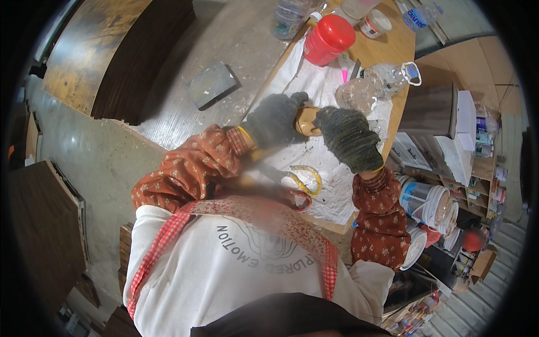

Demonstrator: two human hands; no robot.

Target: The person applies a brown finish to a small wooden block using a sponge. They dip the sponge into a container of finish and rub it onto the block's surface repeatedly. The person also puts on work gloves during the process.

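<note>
Dark grey knitted gloves cover both hands. My left hand (275, 121) is closed around the side of a small round container (307, 121), which has something tan and smooth inside. At the container's right rim, my right hand (348, 137) has its fingers curled and pressed together. Its fingertips point into or against the rim, and what they hold is hidden. The container is over a white cloth (331, 196) spread on the table. Scissors with yellow handles (307, 181) lie on the cloth near my body, and a red loop (300, 199) shows beside them.
Beyond my hands stand a red lidded jar (329, 39), a clear plastic bottle (379, 87) and a white tub (375, 24). A grey block (212, 85) lies left of the table. White buckets (429, 205) stand at the right, and a stack of dark boards (140, 56) at the far left.
</note>
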